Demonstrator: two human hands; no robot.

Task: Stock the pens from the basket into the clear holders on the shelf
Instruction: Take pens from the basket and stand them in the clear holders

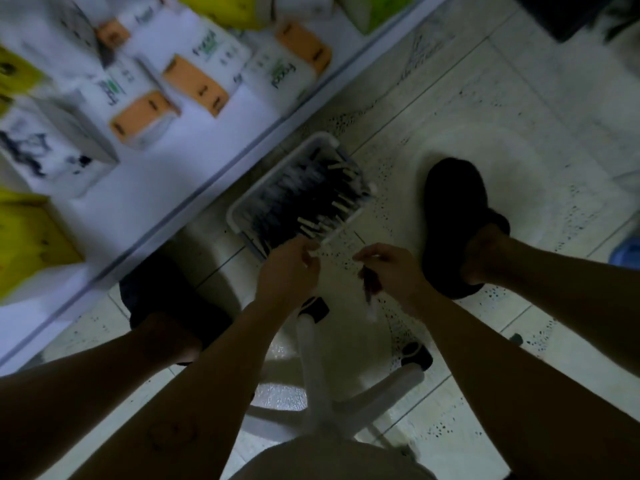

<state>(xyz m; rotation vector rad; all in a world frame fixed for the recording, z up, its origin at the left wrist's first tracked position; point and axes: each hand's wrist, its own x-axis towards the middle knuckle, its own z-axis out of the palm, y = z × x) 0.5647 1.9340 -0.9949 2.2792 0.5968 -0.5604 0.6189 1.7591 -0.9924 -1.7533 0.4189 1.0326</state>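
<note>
Blurry and dim, looking straight down. The white plastic basket sits on the pale speckled floor tiles, and it's packed with dark pens with pale caps lying side by side.

At the basket's near edge, the left hand has fingers and thumb pinched together on a slim white pen. The pen points up and right along the basket's near rim, but the blur hides whether it touches the rim.

Just right of that near corner is the right hand, fingers curled around a small bundle of dark pens. The bundle hangs down from the fist, away from the basket, with a pale tip at the bottom. The two hands are close together but apart.

Beyond the basket's left side runs a white shelf, its edge passing just beside the basket's far corner. White tissue packs with orange labels lie on it, with yellow packages further left.

Right of the basket, a black shoe is planted on the tiles. Nearer than the basket, under the forearms, a white swivel-chair base with black casters spreads across the floor.
</note>
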